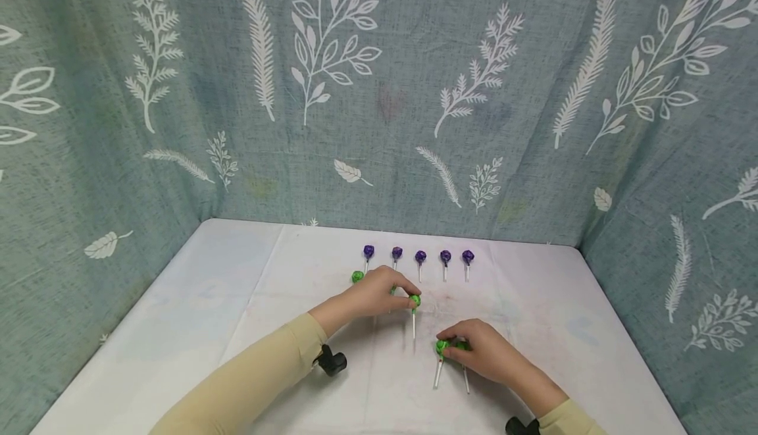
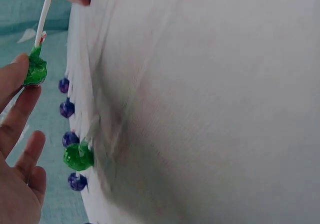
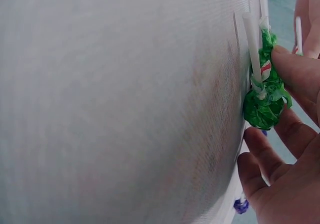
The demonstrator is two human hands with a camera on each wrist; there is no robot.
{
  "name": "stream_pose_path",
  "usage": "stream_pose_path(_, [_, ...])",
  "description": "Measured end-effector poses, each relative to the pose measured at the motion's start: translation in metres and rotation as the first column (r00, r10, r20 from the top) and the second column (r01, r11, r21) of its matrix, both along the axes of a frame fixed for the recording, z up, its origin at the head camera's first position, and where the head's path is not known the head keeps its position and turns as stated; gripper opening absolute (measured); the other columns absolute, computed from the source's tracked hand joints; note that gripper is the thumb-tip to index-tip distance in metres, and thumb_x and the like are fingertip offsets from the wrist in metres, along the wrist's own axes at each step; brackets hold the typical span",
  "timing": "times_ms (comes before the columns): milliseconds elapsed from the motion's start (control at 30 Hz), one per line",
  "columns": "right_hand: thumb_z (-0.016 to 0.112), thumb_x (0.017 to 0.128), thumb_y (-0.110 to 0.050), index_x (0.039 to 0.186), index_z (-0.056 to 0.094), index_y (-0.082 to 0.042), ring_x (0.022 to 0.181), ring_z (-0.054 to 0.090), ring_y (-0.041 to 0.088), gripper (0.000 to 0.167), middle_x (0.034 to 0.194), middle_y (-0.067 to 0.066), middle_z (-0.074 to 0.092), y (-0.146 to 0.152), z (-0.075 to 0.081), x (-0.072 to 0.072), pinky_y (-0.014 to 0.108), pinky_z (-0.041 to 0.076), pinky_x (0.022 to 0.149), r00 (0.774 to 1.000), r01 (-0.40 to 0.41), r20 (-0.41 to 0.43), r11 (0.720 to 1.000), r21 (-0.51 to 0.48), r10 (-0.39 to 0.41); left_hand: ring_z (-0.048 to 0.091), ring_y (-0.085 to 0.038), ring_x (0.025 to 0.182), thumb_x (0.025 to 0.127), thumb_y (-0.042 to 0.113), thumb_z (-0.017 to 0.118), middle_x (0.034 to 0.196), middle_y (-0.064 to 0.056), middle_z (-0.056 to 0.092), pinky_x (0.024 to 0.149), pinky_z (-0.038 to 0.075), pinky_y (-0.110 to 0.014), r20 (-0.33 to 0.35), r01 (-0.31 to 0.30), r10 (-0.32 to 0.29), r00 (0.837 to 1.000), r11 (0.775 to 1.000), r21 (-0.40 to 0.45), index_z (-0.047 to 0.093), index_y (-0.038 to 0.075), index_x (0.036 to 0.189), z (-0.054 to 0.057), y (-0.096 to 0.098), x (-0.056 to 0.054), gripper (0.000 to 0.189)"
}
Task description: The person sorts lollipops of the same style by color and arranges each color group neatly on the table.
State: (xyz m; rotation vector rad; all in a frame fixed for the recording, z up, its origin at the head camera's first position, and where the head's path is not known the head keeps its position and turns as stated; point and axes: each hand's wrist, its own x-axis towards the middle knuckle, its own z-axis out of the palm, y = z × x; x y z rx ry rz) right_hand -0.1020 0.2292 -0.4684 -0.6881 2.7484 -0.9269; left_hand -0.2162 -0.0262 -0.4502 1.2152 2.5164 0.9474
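Note:
My left hand [image 1: 379, 292] pinches a green-wrapped lollipop [image 1: 416, 300] by its head between thumb and index finger, its white stick pointing towards me. In the left wrist view that lollipop [image 2: 36, 69] is held at the fingertips. To the right and nearer, my right hand [image 1: 482, 351] has thumb and index finger at two green lollipops side by side, the left one [image 1: 442, 347] and the right one [image 1: 463, 345], partly covered by fingers. The right wrist view shows the thumb and a finger pinching a green lollipop [image 3: 272, 86]; both heads overlap there.
A row of several purple lollipops [image 1: 421, 256] lies at the back of the white table [image 1: 551, 316], sticks towards me. Another green lollipop [image 1: 358, 276] lies below the row's left end; one more is partly hidden behind my left hand. A patterned curtain [image 1: 379, 178] encloses the table.

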Motion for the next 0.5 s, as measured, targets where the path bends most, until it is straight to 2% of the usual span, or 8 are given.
stream_pose_path(133, [0.073, 0.092, -0.028, 0.112, 0.076, -0.016, 0.102, 0.063, 0.012, 0.024, 0.105, -0.014, 0.069, 0.000, 0.001, 0.000, 0.043, 0.051, 0.088, 1.000, 0.003, 0.013, 1.000, 0.002, -0.003, 0.058, -0.008, 0.110, 0.093, 0.038, 0.070, 0.111, 0.018, 0.068, 0.099, 0.044, -0.040, -0.044, -0.042, 0.040, 0.998, 0.997, -0.059, 0.075, 0.023, 0.118, -0.003, 0.003, -0.009, 0.029])
stream_pose_path(233, [0.073, 0.092, -0.028, 0.113, 0.076, -0.016, 0.103, 0.063, 0.012, 0.024, 0.106, -0.014, 0.069, 0.000, 0.001, 0.000, 0.043, 0.051, 0.089, 1.000, 0.004, 0.021, 1.000, 0.003, -0.004, 0.056, -0.013, 0.114, 0.093, 0.040, 0.069, 0.112, 0.020, 0.067, 0.103, 0.037, -0.048, -0.066, -0.067, 0.061, 0.996, 0.993, -0.097, 0.074, 0.026, 0.119, -0.005, 0.005, -0.014, 0.030])
stream_pose_path(500, [0.073, 0.091, -0.028, 0.113, 0.075, -0.017, 0.104, 0.063, 0.014, 0.025, 0.107, -0.013, 0.069, -0.001, 0.000, 0.000, 0.044, 0.051, 0.089, 1.000, 0.004, 0.024, 1.000, -0.005, -0.004, 0.054, -0.017, 0.116, 0.093, 0.041, 0.068, 0.109, 0.023, 0.067, 0.104, 0.031, -0.055, -0.101, -0.092, 0.078, 0.992, 0.985, -0.144, 0.074, 0.029, 0.119, -0.011, 0.016, -0.026, 0.029])
